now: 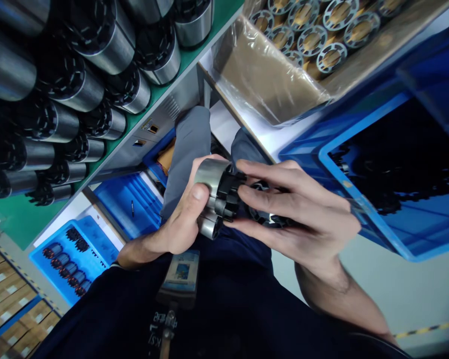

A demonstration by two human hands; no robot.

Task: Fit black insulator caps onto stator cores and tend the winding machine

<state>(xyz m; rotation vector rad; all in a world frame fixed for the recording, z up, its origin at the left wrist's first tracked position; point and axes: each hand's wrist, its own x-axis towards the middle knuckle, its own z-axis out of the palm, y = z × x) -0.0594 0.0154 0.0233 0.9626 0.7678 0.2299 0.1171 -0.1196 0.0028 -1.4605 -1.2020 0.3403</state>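
Observation:
My left hand (183, 219) is closed round a silver metal stator core (211, 174), its thumb pressed on the side. A black toothed plastic end piece (227, 197) sits at the core's right end. Another shiny curved metal surface (208, 223) shows just under the thumb; whether it belongs to a second core I cannot tell. My right hand (295, 209) curls its fingers round a black slotted plastic ring (258, 212), mostly hidden behind them. Its fingertips reach the end piece on the core.
Many metal cores with black ends stand on the green bench (149, 107) at upper left. A plastic-lined carton (269, 75) of bare cores is at upper right. One blue bin (366, 227) holds black parts; a blue tray (52, 267) with wound parts lies lower left.

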